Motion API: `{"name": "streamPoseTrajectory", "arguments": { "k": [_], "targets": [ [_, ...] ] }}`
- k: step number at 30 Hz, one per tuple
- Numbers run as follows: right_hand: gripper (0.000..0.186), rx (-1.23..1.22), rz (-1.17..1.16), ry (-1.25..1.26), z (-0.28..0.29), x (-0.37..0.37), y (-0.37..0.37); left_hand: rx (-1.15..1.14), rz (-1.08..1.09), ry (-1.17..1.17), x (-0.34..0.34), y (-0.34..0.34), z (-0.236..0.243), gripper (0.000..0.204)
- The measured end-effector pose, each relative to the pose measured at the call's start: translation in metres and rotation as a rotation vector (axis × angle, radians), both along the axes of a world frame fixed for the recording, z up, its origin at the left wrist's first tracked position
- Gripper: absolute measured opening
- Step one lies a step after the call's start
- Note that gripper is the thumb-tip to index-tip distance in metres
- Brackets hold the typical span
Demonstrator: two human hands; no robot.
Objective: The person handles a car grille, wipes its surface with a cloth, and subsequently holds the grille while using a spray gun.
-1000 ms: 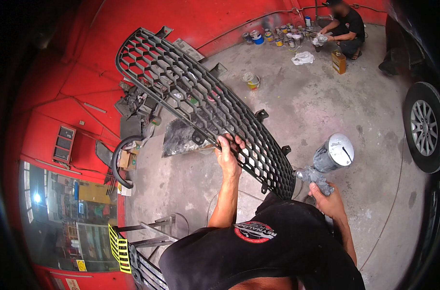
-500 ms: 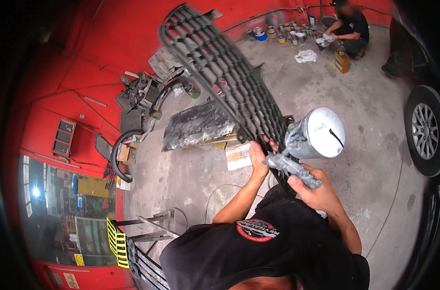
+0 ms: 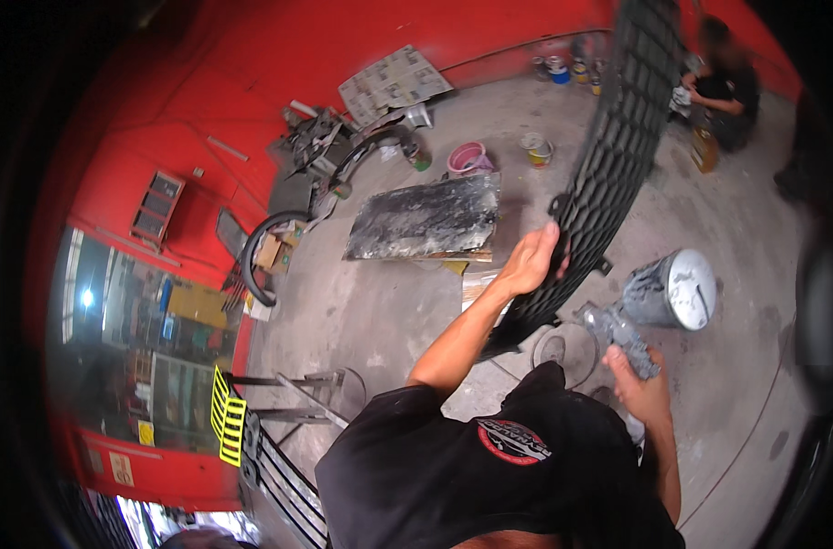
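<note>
A long black mesh car grille (image 3: 618, 146) stands tilted in front of me, its upper end reaching the top of the view. My left hand (image 3: 526, 265) grips its left edge near the lower part, the fingers partly hidden behind the mesh. To the right of the grille, my right hand (image 3: 643, 389) is wrapped around the handle of a paint spray gun (image 3: 619, 337). The gun's grey, paint-smeared cup (image 3: 652, 295) has a whitish lid and leans to the right. A gap separates the gun from the grille.
A low, paint-stained board (image 3: 421, 220) lies ahead, with a pink tub (image 3: 469, 157) and a tin (image 3: 536, 151) behind. Black trim and scraps (image 3: 320, 142) line the red wall. At far right a person (image 3: 732, 91) crouches near an amber bottle (image 3: 704, 151). A striped metal stand (image 3: 229, 425) is at left.
The grille has swung over to the right, its top now leaning rightward. My right hand with the spray gun has drawn away from it, down and to the right. The view has also shifted.
</note>
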State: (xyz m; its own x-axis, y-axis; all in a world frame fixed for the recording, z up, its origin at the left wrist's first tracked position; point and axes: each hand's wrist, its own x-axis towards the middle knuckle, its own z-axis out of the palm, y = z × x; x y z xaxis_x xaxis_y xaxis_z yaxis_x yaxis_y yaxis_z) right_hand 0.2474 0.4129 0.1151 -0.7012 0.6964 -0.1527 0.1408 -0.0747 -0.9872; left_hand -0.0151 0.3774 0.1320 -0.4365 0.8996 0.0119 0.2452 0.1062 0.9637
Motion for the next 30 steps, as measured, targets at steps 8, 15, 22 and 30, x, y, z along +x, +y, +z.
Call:
{"name": "streamPoseTrajectory", "arguments": {
  "k": [8,15,22,30],
  "targets": [
    [0.032,-0.109,-0.405,-0.068,0.007,0.060,0.059,-0.509,-0.485,0.029,0.019,-0.059,-0.045,0.061],
    [0.040,-0.090,-0.923,0.085,0.012,0.094,0.076,-0.583,-0.553,0.005,0.022,-0.071,-0.055,0.061],
    [0.041,-0.214,-0.439,-0.063,0.005,0.077,0.038,-0.592,-0.544,0.100,0.025,-0.059,-0.059,0.063],
    [0.037,-0.251,-0.017,-0.108,-0.015,0.067,0.011,-0.587,-0.465,0.004,0.021,-0.057,-0.083,0.061]
  ]
}}
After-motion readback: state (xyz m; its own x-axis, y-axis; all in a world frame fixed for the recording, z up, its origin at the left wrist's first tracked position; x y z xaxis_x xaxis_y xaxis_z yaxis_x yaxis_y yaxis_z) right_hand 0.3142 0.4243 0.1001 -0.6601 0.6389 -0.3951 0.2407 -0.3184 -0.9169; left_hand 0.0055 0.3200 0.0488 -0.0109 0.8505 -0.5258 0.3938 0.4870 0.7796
